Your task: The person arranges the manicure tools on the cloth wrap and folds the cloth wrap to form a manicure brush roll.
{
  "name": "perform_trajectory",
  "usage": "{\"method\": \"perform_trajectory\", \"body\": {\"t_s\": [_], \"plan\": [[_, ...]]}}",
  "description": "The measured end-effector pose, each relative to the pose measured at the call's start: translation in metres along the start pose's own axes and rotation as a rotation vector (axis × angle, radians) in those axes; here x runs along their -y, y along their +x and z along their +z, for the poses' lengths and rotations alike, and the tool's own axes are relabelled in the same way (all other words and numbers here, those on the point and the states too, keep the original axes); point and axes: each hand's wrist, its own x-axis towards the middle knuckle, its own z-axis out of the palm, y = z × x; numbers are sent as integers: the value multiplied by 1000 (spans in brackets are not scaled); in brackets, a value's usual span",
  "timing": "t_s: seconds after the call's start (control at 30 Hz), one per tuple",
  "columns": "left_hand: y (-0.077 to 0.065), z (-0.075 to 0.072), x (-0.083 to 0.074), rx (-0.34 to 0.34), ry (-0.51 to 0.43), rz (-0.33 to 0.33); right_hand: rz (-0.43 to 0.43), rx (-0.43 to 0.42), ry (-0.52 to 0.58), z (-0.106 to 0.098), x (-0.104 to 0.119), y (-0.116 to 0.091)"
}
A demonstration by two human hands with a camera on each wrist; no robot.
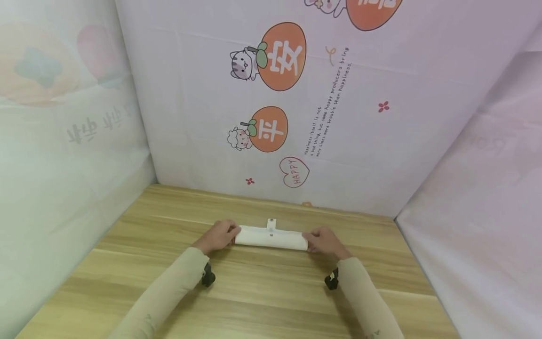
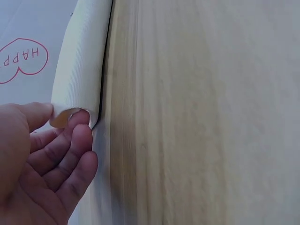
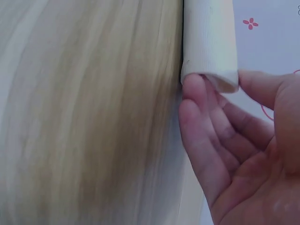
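Note:
A white ribbed roll [image 1: 258, 237] with a short snap strap [image 1: 271, 224] lies crosswise near the back of the table. The strap stands out from its far side, with metal snaps on it and on the roll. My left hand [image 1: 220, 234] pinches the left end. In the left wrist view, the thumb presses the roll's outer edge and a fingertip reaches into the open end. My right hand [image 1: 326, 241] grips the opposite end in much the same way. The right wrist view shows that thumb at the rim [image 3: 229, 87] and fingertips just under and inside it.
Under the roll is a wood-grain table [image 1: 262, 292]. Behind it rises a white printed cloth [image 1: 360, 165] with cartoon fruit and lettering, and more cloth hangs on the left [image 1: 63, 188] and right [image 1: 474, 202]. Each wrist carries a small black camera [image 1: 208, 276].

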Motion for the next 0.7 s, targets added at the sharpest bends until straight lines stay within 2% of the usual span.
{"method": "perform_trajectory", "body": {"t_s": [0.1,0.2,0.4,0.5,0.6,0.7], "plan": [[3,2,-2,-33,27,-47,50,-49,20,4,1,2],[5,5,-2,-87,90,-64,79,-100,11,8,2,5],[8,9,-4,-168,148,-14,75,-184,-98,14,5,6],[9,10,-6,-159,148,26,83,-213,-152,16,6,8],[9,8,-8,-109,150,80,76,-219,-193,17,6,9],[8,7,-6,-58,210,162,56,-215,-231,16,5,11]]}}
